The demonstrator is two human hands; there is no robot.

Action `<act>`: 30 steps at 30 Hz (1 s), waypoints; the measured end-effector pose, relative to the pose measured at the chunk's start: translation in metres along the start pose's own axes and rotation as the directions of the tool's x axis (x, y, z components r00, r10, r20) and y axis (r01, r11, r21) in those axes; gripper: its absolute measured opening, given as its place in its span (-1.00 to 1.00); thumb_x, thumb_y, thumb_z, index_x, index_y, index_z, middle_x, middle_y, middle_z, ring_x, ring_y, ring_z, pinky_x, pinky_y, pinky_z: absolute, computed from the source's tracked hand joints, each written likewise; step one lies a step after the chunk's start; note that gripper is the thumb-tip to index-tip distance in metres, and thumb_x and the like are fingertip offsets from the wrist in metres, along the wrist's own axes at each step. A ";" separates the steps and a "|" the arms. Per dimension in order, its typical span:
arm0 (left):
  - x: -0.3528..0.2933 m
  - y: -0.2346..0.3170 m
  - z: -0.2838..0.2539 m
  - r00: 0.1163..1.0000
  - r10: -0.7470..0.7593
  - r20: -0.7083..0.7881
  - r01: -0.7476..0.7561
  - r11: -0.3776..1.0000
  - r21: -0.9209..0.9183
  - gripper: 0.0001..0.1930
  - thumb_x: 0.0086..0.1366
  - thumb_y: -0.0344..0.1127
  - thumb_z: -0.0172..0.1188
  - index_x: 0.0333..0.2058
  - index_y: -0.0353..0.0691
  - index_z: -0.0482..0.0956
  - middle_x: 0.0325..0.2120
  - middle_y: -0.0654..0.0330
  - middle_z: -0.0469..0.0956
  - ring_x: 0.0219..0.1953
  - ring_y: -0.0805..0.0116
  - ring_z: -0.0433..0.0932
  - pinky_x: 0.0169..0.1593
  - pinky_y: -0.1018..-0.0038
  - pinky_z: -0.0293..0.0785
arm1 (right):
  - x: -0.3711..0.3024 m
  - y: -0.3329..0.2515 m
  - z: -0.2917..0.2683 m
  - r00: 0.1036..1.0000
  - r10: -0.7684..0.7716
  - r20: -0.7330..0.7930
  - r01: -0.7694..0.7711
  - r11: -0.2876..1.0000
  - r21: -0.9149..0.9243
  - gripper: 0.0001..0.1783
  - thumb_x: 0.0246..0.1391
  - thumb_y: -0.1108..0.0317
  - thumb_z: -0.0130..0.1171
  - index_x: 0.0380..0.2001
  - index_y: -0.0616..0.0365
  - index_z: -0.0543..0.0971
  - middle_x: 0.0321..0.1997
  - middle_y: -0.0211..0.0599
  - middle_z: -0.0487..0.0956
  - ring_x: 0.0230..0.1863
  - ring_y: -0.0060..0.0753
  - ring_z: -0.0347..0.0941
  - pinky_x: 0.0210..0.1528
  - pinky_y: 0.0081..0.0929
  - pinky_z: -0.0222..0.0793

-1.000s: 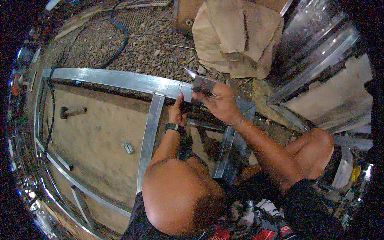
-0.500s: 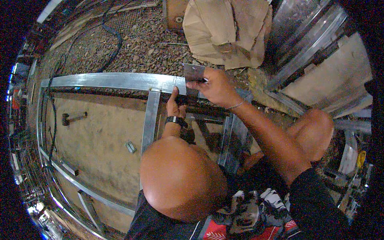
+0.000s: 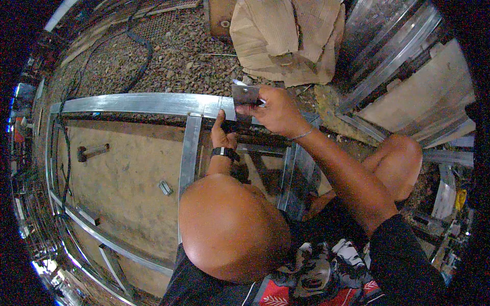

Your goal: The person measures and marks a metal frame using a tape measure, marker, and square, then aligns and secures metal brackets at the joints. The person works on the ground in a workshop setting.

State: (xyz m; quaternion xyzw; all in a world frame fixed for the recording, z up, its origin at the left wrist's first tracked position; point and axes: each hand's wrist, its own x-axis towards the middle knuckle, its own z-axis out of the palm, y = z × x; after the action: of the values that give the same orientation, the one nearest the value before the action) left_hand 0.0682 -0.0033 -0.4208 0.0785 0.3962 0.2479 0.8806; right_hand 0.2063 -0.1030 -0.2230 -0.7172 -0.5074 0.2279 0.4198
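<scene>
Since the frame half a second earlier, a white tip has been brought into view above the upper edge of a small dark metal plate; the left hand has been kept at nearly the same spot.

The plate is held upper centre of the frame, in front of the right end of a long galvanised beam; whether the two are touching cannot be told. It is pinched by the right hand, the thumb and fingers being closed on its right side. The white tip appears to be part of a slim pen-like object (a pale end is also seen among the right fingers), though its middle is hidden.

The left thumb is raised and laid over the lower edge of the beam, just left of the plate. The remaining left fingers are curled below and partly hidden; how far they are closed, and whether the beam is gripped, cannot be told. A dark watch is worn on the left wrist and a thin bracelet on the right.

The beam is joined by a metal crossbar running down at centre left. Farther left, a hammer and a short metal offcut are seen lying on a tan surface. Gravel and a dark cable are noted at upper left, and creased cardboard at upper centre.
</scene>
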 end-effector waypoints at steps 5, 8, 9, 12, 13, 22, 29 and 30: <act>0.007 0.005 -0.013 0.999 0.020 0.037 -0.017 0.998 -0.062 -0.60 0.24 -0.12 0.34 -0.05 -0.24 0.56 -0.15 0.15 0.61 -0.15 0.12 0.61 -0.03 0.13 0.56 | -0.003 -0.007 0.003 1.000 0.003 -0.005 -0.004 0.998 -0.059 -0.66 -0.02 0.16 0.37 -0.26 0.18 0.64 -0.30 0.00 0.63 -0.21 0.08 0.58 -0.14 -0.13 0.46; 0.008 0.003 -0.013 0.998 0.047 0.033 -0.045 0.997 -0.065 -0.61 0.23 -0.15 0.35 -0.06 -0.24 0.56 -0.16 0.15 0.61 -0.14 0.10 0.60 0.00 0.10 0.54 | -0.005 -0.006 0.002 1.000 -0.018 0.001 0.018 0.992 -0.122 -0.71 0.02 0.22 0.39 -0.22 0.13 0.67 -0.31 -0.15 0.65 -0.30 -0.24 0.58 -0.19 -0.32 0.47; 0.007 0.004 -0.013 0.999 0.046 0.003 -0.046 0.998 -0.033 -0.61 0.22 -0.16 0.36 -0.06 -0.24 0.56 -0.17 0.15 0.61 -0.15 0.10 0.60 -0.01 0.09 0.54 | -0.005 -0.007 0.002 1.000 -0.015 0.002 0.015 0.992 -0.129 -0.71 0.02 0.23 0.39 -0.22 0.14 0.66 -0.32 -0.15 0.64 -0.30 -0.24 0.58 -0.19 -0.32 0.47; 0.005 0.005 -0.011 0.999 0.020 -0.048 -0.022 0.999 -0.024 -0.62 0.20 -0.18 0.38 -0.08 -0.22 0.56 -0.18 0.15 0.61 -0.18 0.10 0.61 -0.04 0.08 0.55 | -0.006 -0.010 -0.002 1.000 0.017 0.016 -0.015 0.989 -0.145 -0.71 0.02 0.23 0.39 -0.23 0.15 0.65 -0.33 -0.14 0.63 -0.30 -0.25 0.58 -0.19 -0.32 0.46; 0.005 0.004 -0.009 0.999 0.018 -0.051 -0.019 0.999 -0.029 -0.62 0.20 -0.17 0.38 -0.08 -0.22 0.57 -0.19 0.15 0.61 -0.18 0.10 0.61 -0.05 0.09 0.56 | -0.005 -0.010 -0.004 0.999 0.044 0.027 -0.040 0.988 -0.148 -0.71 0.02 0.23 0.39 -0.23 0.16 0.65 -0.32 -0.14 0.63 -0.30 -0.26 0.58 -0.19 -0.33 0.46; 0.005 0.016 -0.022 0.998 -0.017 0.053 0.010 0.992 0.129 -0.59 0.25 -0.05 0.32 -0.06 -0.20 0.53 -0.20 0.09 0.62 -0.21 0.13 0.60 -0.09 0.08 0.56 | -0.029 -0.009 -0.005 0.982 0.184 -0.050 -0.186 0.982 -0.024 -0.62 -0.04 0.31 0.43 -0.10 0.08 0.65 -0.20 -0.25 0.61 -0.21 -0.36 0.57 -0.12 -0.43 0.50; -0.016 -0.002 0.015 0.985 -0.037 0.169 0.029 0.999 0.044 -0.43 0.29 0.19 0.18 -0.08 -0.27 0.53 -0.28 0.11 0.64 -0.36 0.23 0.65 -0.25 0.31 0.61 | -0.051 -0.012 0.002 0.990 -0.037 0.135 0.064 0.978 -0.199 -0.41 0.00 0.31 0.35 0.16 -0.02 0.49 0.06 -0.10 0.52 0.00 -0.05 0.53 0.05 -0.27 0.48; 0.002 0.004 -0.012 0.988 -0.004 0.156 -0.009 0.996 0.088 -0.42 0.28 0.21 0.19 -0.09 -0.27 0.54 -0.30 0.12 0.64 -0.37 0.24 0.64 -0.23 0.31 0.60 | -0.048 -0.021 0.011 0.980 -0.111 0.162 0.149 0.959 -0.241 -0.40 0.02 0.32 0.32 0.18 -0.03 0.46 0.07 -0.07 0.51 0.04 0.02 0.51 0.07 -0.24 0.47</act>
State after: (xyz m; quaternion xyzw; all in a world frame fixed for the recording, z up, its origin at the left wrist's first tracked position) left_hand 0.0594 0.0005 -0.4288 0.1369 0.3363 0.2244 0.9043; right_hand 0.1689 -0.1402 -0.2163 -0.7109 -0.6079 0.1858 0.3010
